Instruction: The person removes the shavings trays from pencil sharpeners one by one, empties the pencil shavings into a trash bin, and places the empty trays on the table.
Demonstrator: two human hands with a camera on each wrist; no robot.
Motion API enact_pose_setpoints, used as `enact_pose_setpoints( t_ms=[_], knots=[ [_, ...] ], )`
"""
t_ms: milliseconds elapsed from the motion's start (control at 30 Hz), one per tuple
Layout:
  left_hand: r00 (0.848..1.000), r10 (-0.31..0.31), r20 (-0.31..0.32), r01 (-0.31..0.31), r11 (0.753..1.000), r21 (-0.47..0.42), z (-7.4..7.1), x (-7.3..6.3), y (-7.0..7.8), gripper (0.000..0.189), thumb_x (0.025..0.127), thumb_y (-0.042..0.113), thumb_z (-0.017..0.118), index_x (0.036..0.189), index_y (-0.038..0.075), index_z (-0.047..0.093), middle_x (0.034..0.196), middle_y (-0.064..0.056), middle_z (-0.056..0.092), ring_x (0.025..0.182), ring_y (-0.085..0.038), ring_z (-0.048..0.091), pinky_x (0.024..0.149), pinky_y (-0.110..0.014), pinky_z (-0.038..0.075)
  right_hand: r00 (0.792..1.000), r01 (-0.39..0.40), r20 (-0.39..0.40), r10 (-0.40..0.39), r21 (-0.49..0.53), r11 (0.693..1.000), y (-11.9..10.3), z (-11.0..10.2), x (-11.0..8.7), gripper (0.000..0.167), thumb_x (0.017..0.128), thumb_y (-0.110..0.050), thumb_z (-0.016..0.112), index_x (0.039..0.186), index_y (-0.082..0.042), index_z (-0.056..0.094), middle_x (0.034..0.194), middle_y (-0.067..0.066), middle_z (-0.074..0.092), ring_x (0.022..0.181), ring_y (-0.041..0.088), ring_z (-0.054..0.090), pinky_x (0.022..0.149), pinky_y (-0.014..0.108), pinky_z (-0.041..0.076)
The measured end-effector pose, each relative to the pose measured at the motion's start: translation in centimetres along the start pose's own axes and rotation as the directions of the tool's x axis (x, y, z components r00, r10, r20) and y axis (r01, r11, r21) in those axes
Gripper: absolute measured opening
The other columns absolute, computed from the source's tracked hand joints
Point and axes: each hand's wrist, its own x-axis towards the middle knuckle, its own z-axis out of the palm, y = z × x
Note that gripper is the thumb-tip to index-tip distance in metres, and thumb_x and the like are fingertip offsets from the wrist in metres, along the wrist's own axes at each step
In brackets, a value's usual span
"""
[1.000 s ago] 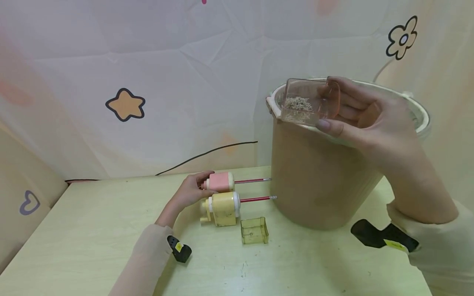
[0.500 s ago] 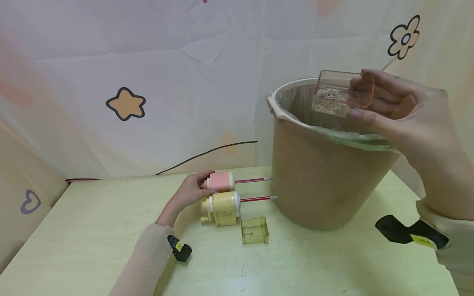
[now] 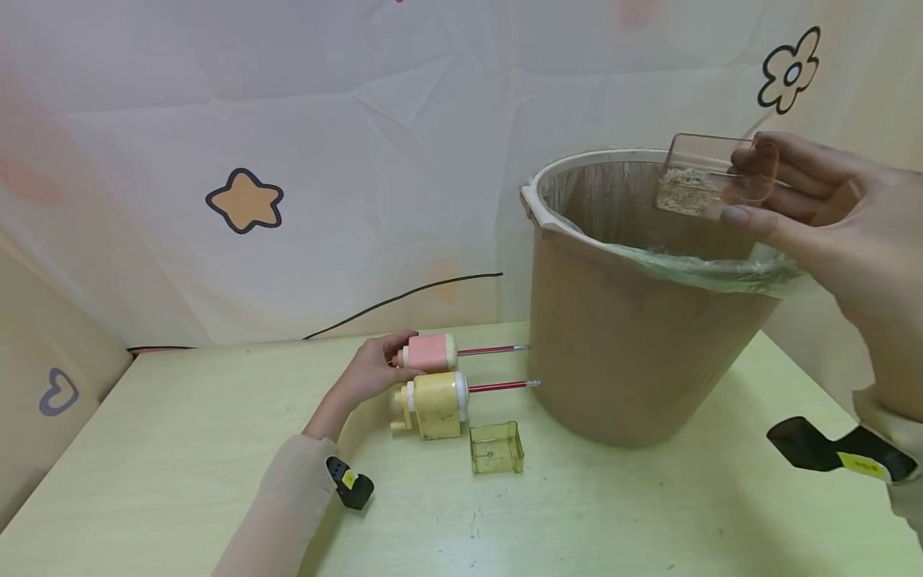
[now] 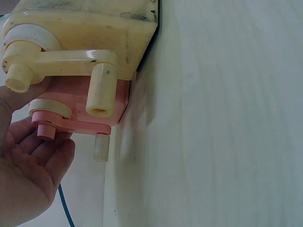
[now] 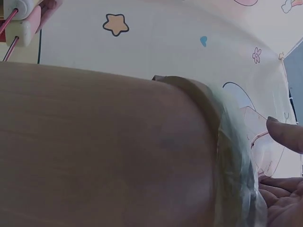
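My right hand point(image 3: 858, 208) pinches a clear pink shavings drawer point(image 3: 714, 156) between thumb and fingers. Pencil shavings point(image 3: 685, 192) lie inside the drawer, which is slightly tilted above the bin's mouth. My left hand point(image 3: 369, 370) holds the crank end of a pink pencil sharpener point(image 3: 428, 354), its thumb and fingers on either side. In front of that stands a yellow pencil sharpener point(image 3: 437, 405). A red pencil sticks out of each sharpener. In the left wrist view, both cranks show, with the yellow crank point(image 4: 75, 61) covering part of the left hand.
A large brown bin point(image 3: 627, 353) with a thin plastic liner point(image 3: 692, 268) stands on the table point(image 3: 216, 449) at right. A clear yellow drawer point(image 3: 497, 447) lies near the yellow sharpener. Dark specks dot the tabletop. A printed cloth point(image 3: 360, 160) hangs behind.
My right hand has moved right across the bin with the pink drawer, uncovering more of the bin's opening. The shavings remain in the drawer. My left hand stays on the pink sharpener.
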Motion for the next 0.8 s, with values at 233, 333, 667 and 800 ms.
enact_pose_setpoints(
  t_ms=[233, 333, 667, 800],
  knots=[
    [0.999, -0.032, 0.002, 0.032, 0.999, -0.009, 0.0, -0.1, 0.2, 0.061, 0.078, 0.004, 0.069, 0.131, -0.008, 0.042, 0.131, -0.023, 0.047, 0.11, -0.029, 0.052, 0.088, -0.036, 0.045, 1.0, 0.011, -0.011, -0.015, -0.296, 0.955, 0.5, -1.0, 0.0, 0.064, 0.08, 0.008, 0.062, 0.138, -0.009, 0.039, 0.135, 0.002, 0.048, 0.11, 0.003, 0.053, 0.081, 0.008, 0.042],
    [0.999, -0.039, 0.002, 0.039, 0.999, -0.014, 0.0, -0.1, 0.2, 0.061, 0.078, 0.004, 0.069, 0.131, -0.007, 0.042, 0.131, -0.022, 0.047, 0.111, -0.029, 0.051, 0.089, -0.037, 0.044, 1.0, 0.003, -0.021, -0.011, -0.39, 0.921, 0.6, -1.2, -0.1, 0.063, 0.081, 0.006, 0.062, 0.138, -0.01, 0.039, 0.136, 0.001, 0.047, 0.114, 0.004, 0.05, 0.083, 0.008, 0.041],
    [1.0, -0.027, 0.0, 0.027, 1.0, -0.008, 0.0, -0.1, 0.3, 0.061, 0.078, 0.004, 0.07, 0.131, -0.009, 0.042, 0.129, -0.023, 0.048, 0.106, -0.027, 0.053, 0.085, -0.033, 0.046, 1.0, -0.024, -0.028, 0.011, -0.508, 0.861, 0.9, -1.8, 0.0, 0.066, 0.082, 0.001, 0.063, 0.141, -0.011, 0.034, 0.141, 0.003, 0.04, 0.122, 0.008, 0.042, 0.088, 0.008, 0.036],
    [1.0, -0.029, 0.001, 0.029, 1.0, -0.007, 0.0, -0.1, 0.3, 0.061, 0.078, 0.004, 0.069, 0.131, -0.008, 0.042, 0.129, -0.023, 0.048, 0.107, -0.028, 0.053, 0.086, -0.034, 0.046, 0.999, -0.034, -0.028, 0.023, -0.543, 0.839, 1.1, -2.0, 0.1, 0.067, 0.083, -0.001, 0.064, 0.141, -0.011, 0.033, 0.141, 0.005, 0.038, 0.123, 0.01, 0.04, 0.089, 0.008, 0.035]
  ],
)
